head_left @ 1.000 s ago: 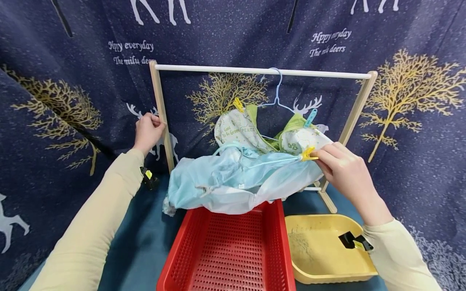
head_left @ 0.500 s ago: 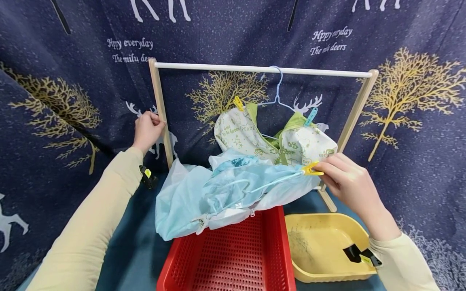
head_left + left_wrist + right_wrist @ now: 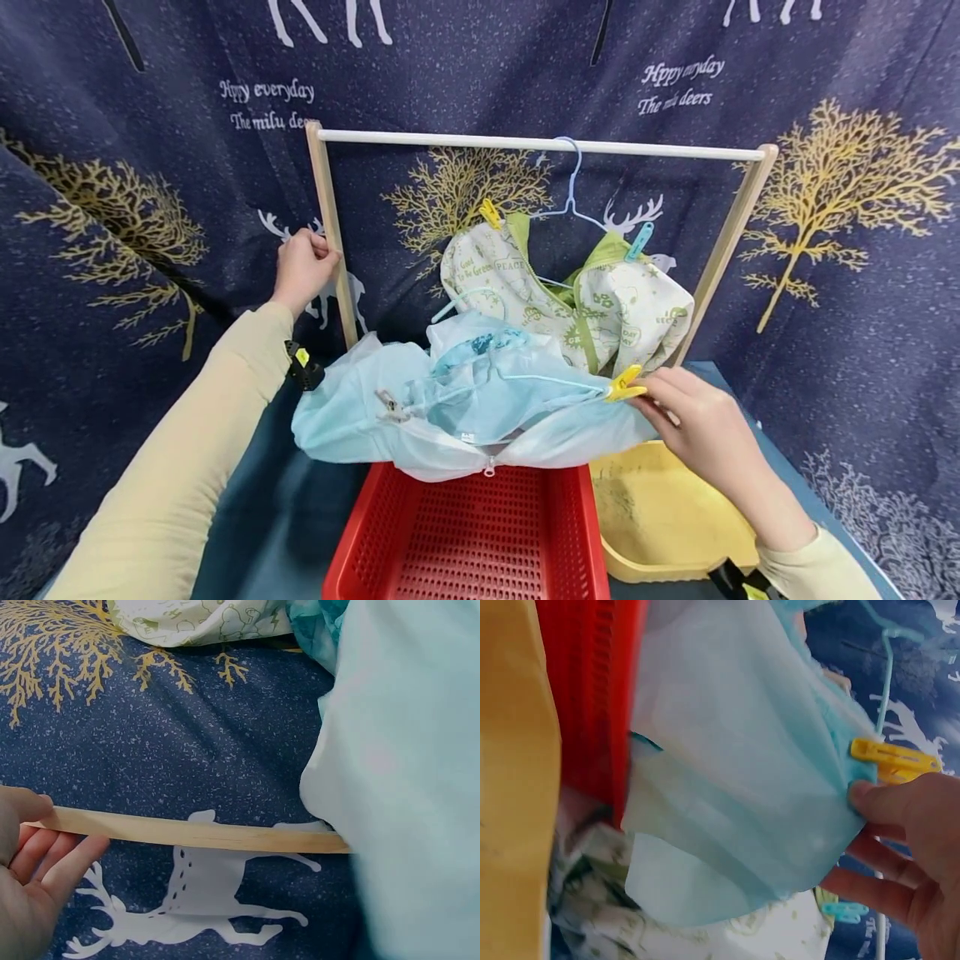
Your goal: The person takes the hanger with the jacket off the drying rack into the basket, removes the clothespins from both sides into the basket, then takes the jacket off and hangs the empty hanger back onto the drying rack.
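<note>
My left hand (image 3: 303, 265) grips the left wooden post (image 3: 225, 834) of a small clothes rack, with thumb and fingers on either side of it. A light blue zip jacket (image 3: 450, 442) hangs bunched on a light blue hanger (image 3: 555, 381) above the red basket. At its right shoulder a yellow clothespin (image 3: 624, 383) clips it to the hanger. My right hand (image 3: 701, 425) pinches the jacket's edge right beside that clothespin, thumb against the cloth in the right wrist view. The jacket's zipper pull (image 3: 489, 468) dangles at the lower front.
On the rack's white bar (image 3: 450, 140) hangs a blue hanger (image 3: 573, 179) with a white-and-green garment (image 3: 517, 275), held by a yellow clothespin (image 3: 490, 214) and a teal clothespin (image 3: 640, 242). Below stand a red basket (image 3: 596, 542) and a yellow tray (image 3: 675, 508).
My right hand has come down and slightly left, lowering the jacket's right shoulder with its clothespin and uncovering more of the white-and-green garment. The left hand stays on the post.
</note>
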### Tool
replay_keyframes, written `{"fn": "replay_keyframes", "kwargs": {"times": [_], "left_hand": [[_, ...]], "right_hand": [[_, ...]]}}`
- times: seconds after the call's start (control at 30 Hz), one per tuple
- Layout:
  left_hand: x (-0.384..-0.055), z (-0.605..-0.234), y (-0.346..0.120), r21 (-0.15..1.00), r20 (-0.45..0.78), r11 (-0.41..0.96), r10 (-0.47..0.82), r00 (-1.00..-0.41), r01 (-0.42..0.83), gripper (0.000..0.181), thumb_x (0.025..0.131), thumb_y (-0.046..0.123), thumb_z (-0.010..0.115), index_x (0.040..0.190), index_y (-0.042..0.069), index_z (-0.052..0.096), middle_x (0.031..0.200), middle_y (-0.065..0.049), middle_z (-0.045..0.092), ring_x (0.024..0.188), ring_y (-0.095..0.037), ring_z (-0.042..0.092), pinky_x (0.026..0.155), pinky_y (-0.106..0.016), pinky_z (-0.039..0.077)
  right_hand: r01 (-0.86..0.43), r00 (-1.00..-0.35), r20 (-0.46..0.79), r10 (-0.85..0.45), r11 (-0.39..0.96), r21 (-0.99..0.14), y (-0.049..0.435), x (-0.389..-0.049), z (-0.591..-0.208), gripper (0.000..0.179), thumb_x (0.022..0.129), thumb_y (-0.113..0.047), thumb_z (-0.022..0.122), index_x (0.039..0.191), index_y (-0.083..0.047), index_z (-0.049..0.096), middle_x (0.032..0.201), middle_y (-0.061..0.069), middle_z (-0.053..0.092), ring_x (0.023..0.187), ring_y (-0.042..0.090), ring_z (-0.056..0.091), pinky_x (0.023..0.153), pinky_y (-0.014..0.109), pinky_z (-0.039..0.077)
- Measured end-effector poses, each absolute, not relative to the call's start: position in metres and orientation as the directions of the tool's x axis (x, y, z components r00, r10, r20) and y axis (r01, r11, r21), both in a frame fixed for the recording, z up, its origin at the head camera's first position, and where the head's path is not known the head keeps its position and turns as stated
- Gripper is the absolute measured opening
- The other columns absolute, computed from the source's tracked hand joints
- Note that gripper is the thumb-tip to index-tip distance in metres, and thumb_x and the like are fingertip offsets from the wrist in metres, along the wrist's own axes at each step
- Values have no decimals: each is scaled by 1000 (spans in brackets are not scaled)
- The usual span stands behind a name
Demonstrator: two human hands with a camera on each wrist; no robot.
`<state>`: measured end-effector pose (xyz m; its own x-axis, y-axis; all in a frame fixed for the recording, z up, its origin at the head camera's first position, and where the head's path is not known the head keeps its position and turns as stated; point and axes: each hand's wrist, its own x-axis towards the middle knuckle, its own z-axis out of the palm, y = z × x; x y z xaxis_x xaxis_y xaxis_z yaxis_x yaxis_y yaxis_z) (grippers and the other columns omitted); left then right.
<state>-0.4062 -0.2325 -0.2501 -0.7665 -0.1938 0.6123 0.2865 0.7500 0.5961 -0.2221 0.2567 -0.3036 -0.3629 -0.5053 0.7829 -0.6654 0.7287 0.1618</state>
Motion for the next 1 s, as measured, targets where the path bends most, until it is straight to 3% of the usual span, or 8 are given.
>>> {"fn": "replay_keyframes", "kwargs": {"times": [0.23, 0.33, 0.4, 0.5, 0.83, 1.0], "left_hand": [[-405, -249, -232, 599, 609, 745, -186, -771, 294, 17, 92, 9, 60, 98, -6, 59, 95, -24, 64, 77, -26, 59, 55, -11, 34], [-404, -248, -233, 602, 604, 743, -186, -775, 291, 17, 92, 9, 60, 99, -6, 59, 95, -24, 64, 71, -17, 56, 54, -11, 35], [-404, -248, -233, 606, 600, 741, -185, -779, 290, 17, 93, 9, 60, 99, -7, 59, 95, -24, 64, 67, -10, 53, 53, -10, 35], [-403, -249, -233, 609, 595, 739, -185, -782, 287, 17, 93, 9, 60, 100, -6, 59, 95, -24, 65, 61, -1, 48, 52, -10, 35], [-404, -249, -233, 622, 593, 725, -190, -782, 295, 16, 93, 9, 60, 99, -6, 58, 91, -21, 64, 51, 9, 43, 51, -10, 36], [-404, -249, -233, 612, 600, 735, -189, -777, 293, 16, 93, 9, 60, 99, -6, 59, 93, -22, 65, 52, 9, 42, 52, -10, 35]], "right_hand": [[-683, -394, 774, -495, 721, 113, 248, -209, -319, 43, 103, -45, 39, 81, -17, 64, 77, -9, 59, 65, 0, 44, 56, 15, 36], [-681, -429, 755, -495, 727, 90, 245, -203, -323, 22, 97, -35, 60, 82, -19, 64, 77, -11, 59, 65, -1, 44, 55, 13, 36], [-676, -465, 733, -496, 734, 67, 243, -199, -326, 11, 87, -22, 74, 82, -20, 64, 77, -13, 58, 65, -2, 44, 56, 12, 36], [-653, -522, 700, -487, 757, 40, 239, -193, -329, 27, 72, -6, 83, 82, -22, 64, 77, -15, 57, 66, -3, 44, 56, 11, 36], [-588, -652, 627, -426, 807, -63, 227, -180, -345, 27, 74, -9, 83, 80, -27, 64, 74, -19, 54, 62, -9, 38, 52, 13, 35], [-600, -647, 636, -420, 795, -85, 224, -182, -352, 30, 70, -5, 84, 80, -25, 65, 73, -19, 56, 62, -10, 39, 52, 12, 35]]}}
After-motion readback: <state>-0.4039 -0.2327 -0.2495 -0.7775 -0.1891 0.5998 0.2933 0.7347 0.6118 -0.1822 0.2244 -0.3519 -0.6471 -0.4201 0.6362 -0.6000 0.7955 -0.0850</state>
